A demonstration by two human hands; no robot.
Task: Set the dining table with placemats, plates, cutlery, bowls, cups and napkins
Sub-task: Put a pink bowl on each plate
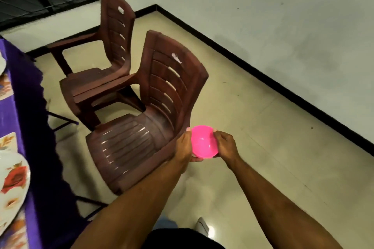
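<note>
A bright pink plastic bowl [204, 142] is held in the air above the floor, beside the right edge of a brown chair. My left hand [183, 145] grips its left side, with fingers curled under the bottom. My right hand [226, 144] pinches its right rim. At the far left lies the table under a purple cloth [22, 91]. On it a white plate with a red rose print [12, 184] sits on a floral placemat [8, 140], both cut off by the frame edge.
Two brown plastic armchairs stand to the right of the table: the near one [149, 127] right by my hands, the far one [101, 62] behind it. Beige tiled floor [263, 147] runs to a white wall with black skirting on the right.
</note>
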